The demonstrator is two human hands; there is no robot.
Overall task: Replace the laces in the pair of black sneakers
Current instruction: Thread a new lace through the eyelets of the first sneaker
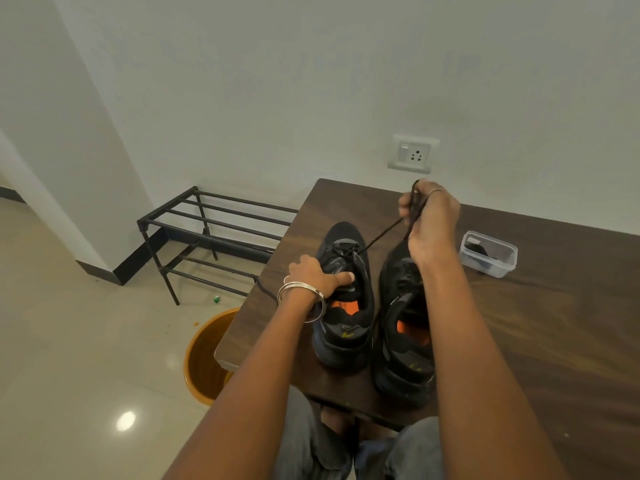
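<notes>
**Lace drawn taut from the left sneaker**

At frame centre on the desk [554,323], the left sneaker [343,306] is gripped by the left hand [317,277]. A black lace [382,233] is pinched in the right hand [429,216], raised up-right of it. The right sneaker [403,327] lies just beside.

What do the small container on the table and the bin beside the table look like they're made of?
Small container: apparently clear plastic, glossy; its dark contents show through the walls, and its rim looks thick and moulded. Bin: likely orange plastic with a smooth, slightly shiny inner wall, though the look alone leaves that open.
</notes>
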